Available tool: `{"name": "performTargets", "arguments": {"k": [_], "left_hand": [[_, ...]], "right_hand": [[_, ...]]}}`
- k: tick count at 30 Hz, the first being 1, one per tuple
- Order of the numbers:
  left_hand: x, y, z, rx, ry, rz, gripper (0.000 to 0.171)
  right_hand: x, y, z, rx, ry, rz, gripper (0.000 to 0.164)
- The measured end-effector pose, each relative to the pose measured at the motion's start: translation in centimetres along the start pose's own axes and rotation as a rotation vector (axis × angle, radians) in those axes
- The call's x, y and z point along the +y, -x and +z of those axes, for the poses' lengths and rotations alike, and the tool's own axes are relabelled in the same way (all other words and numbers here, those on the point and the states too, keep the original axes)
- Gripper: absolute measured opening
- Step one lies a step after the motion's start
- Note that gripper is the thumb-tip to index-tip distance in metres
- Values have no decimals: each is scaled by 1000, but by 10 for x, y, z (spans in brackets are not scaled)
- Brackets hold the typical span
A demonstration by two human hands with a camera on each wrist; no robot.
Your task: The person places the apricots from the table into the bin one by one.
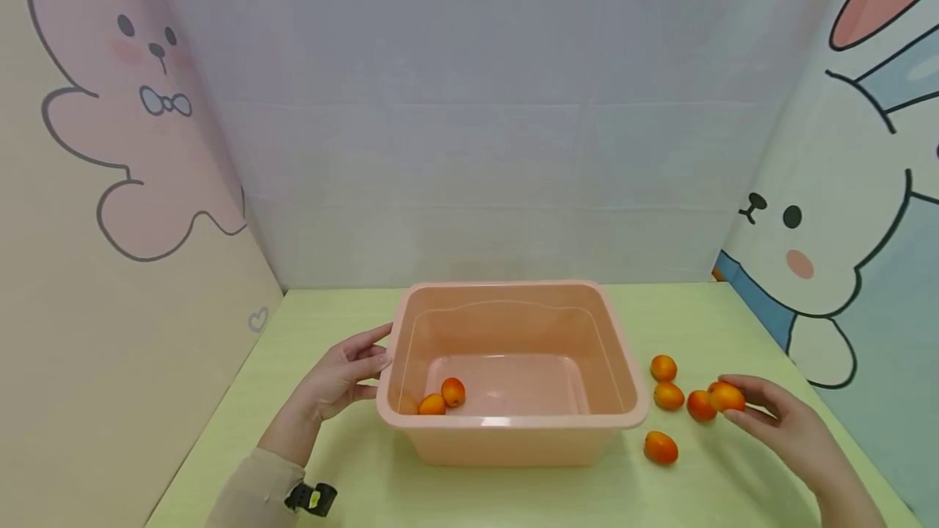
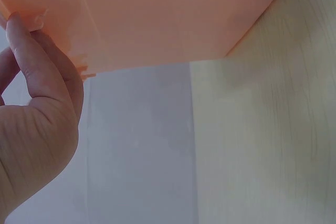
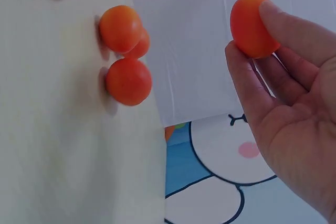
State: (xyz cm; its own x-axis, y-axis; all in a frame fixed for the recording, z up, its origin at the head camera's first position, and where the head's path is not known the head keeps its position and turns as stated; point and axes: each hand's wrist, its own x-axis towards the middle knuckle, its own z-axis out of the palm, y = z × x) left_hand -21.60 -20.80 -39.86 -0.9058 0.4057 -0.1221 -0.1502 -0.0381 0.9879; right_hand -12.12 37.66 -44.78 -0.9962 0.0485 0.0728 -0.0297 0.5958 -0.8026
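Note:
A pale orange plastic basin point(image 1: 506, 440) stands on the table, with two small orange oval fruits point(image 1: 452, 392) inside at its near left. My left hand point(image 1: 345, 373) holds the basin's left rim; in the left wrist view the fingers point(image 2: 39, 66) reach up to the rim from outside. Right of the basin, my right hand point(image 1: 781, 418) pinches another small orange fruit point(image 3: 253, 24) between thumb and fingertips, lifted off the table. Several more of these fruits point(image 1: 661, 448) lie between that hand and the basin.
The light green table point(image 1: 352, 487) is bounded by a pale back wall point(image 1: 484, 145). Side panels carry a pink cartoon animal point(image 1: 147, 186) on the left and a white cartoon rabbit point(image 1: 829, 226) on the right. A black strap device point(image 1: 311, 499) sits on the left wrist.

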Motion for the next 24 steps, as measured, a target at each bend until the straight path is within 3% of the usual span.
{"name": "performTargets", "arguments": {"k": [8, 12, 19, 24], "left_hand": [[1, -2, 0, 3, -3, -5, 67], [1, -3, 1, 3, -2, -7, 67], [1, -2, 1, 17, -11, -16, 67], [2, -1, 0, 19, -18, -19, 68]], "right_hand": [[-41, -25, -1, 28, -48, -257, 44], [-65, -41, -4, 4, -96, -341, 43], [-110, -68, -12, -15, -72, -487, 43], [-144, -89, -11, -64, -150, -581, 45]]}}
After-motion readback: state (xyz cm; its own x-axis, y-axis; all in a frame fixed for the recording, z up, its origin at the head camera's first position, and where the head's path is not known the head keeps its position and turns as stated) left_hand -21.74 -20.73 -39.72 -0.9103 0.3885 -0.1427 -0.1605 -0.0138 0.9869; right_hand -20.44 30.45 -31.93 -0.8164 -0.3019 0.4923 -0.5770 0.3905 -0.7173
